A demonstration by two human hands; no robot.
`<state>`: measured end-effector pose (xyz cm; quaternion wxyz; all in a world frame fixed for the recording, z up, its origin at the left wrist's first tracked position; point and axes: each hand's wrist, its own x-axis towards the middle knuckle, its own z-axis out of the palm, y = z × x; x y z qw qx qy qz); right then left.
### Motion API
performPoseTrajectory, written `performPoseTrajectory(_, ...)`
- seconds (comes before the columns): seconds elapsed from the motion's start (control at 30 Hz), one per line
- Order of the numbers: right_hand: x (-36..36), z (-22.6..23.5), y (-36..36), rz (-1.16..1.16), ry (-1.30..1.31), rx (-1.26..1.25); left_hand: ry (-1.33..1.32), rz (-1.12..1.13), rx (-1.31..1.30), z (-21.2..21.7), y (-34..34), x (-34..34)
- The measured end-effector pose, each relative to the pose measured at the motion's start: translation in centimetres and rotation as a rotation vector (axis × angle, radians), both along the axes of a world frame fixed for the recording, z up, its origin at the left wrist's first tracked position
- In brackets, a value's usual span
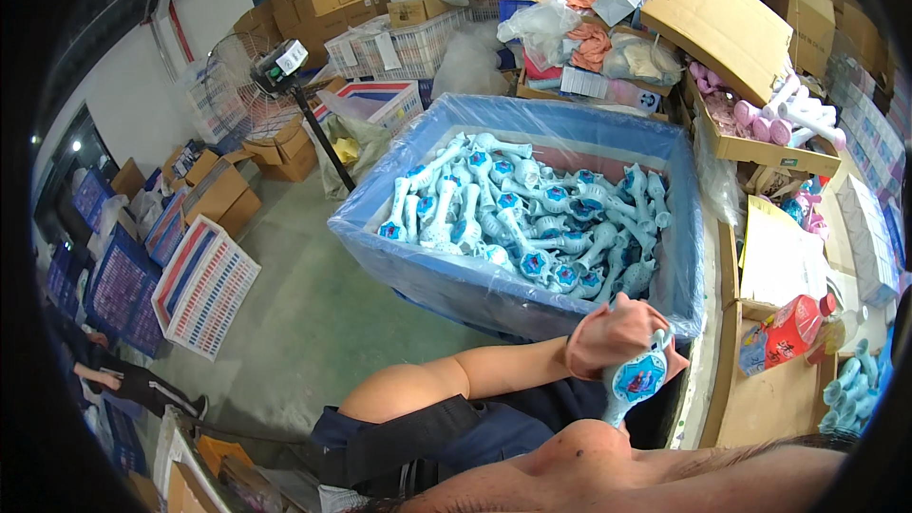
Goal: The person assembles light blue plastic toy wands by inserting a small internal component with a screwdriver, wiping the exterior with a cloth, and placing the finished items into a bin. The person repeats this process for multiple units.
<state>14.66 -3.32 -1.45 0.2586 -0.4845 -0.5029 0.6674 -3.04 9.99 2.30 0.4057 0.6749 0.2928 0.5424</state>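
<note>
Wire-caged black floor fan, ahead-left of left hand; white slotted plastic crate, well left; red-capped red plastic container, right.

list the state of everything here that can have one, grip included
Held light-blue toy: tilted, picture disc facing the camera
Left grip: covered in pink fabric, appears closed on that toy
Blue bin: open-topped, draped in clear plastic
Light-blue toy pile: jumbled inside the bin
Cardboard box on the right: open, holding pink toys
Standing fan: on its pole, spinning or not is unclear
</note>
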Motion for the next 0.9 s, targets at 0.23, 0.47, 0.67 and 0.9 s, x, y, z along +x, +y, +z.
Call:
performPoseTrajectory(0.23, -3.6, 0.7, 2.7, -0.235, -0.051, 0.205, -0.357, -0.243, -0.582, 3.6, -0.2, 0.0)
performPoseTrajectory(0.47, -6.1, -0.3, 1.5, -0.461, -0.331, 0.422, -0.683, -0.517, -0.962, 3.6, 1.6, 2.2)
performPoseTrajectory(0.67, -4.7, 0.6, 2.2, -0.514, -0.457, 0.333, -0.728, -0.211, -0.811, 4.6, -0.7, 4.7)
performPoseTrajectory(0.9, -5.1, 3.2, 0.4, -0.137, 0.365, -0.056, -0.625, -0.511, -0.809, -0.3, 0.8, 2.2)
